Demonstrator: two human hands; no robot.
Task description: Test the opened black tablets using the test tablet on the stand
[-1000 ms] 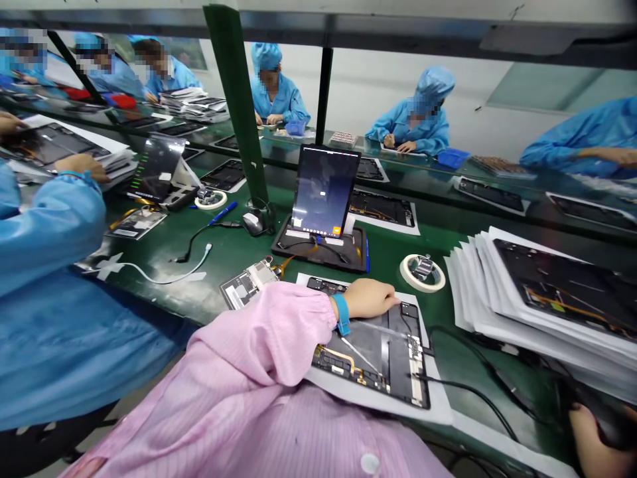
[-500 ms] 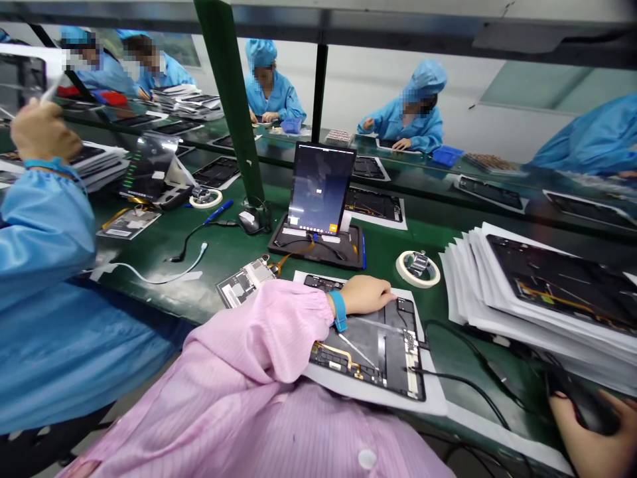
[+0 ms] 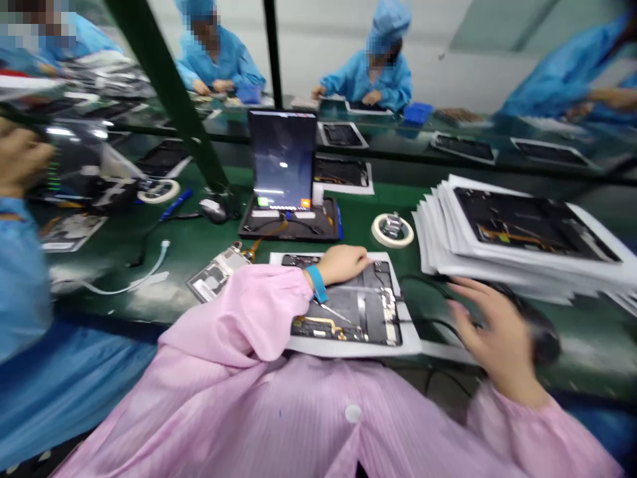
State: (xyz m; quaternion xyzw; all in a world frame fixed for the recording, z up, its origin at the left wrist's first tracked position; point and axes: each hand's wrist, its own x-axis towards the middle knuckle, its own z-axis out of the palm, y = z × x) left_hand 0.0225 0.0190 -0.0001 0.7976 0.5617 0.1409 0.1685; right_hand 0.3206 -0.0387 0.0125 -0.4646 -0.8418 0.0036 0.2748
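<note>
An opened tablet (image 3: 348, 309) with bare inner parts and orange flex cables lies on white sheets in front of me. My left hand (image 3: 346, 263) is closed over its top edge, curled fingers at the upper right corner; the fingertips are partly hidden. Black cables run from the tablet's right side. My right hand (image 3: 497, 325) hovers right of the tablet, slightly blurred, with thumb and fingers apart and nothing in them. Just beyond it sits a black computer mouse (image 3: 545, 332). A lit screen (image 3: 283, 159) stands upright in a black holder (image 3: 323, 229) behind the tablet.
To the right rises a stack of papers (image 3: 438, 239) topped by another opened tablet (image 3: 537, 226). A tape roll (image 3: 392, 230) lies left of it. A circuit board (image 3: 216, 269) is left of my sleeve. A co-worker's hand (image 3: 22, 156) shows at far left; others sit opposite.
My right hand has let go of the mouse and moved left and up towards the tablet. My left hand stays at the tablet's edge. The view has shifted; the co-worker's hand at left is lower.
</note>
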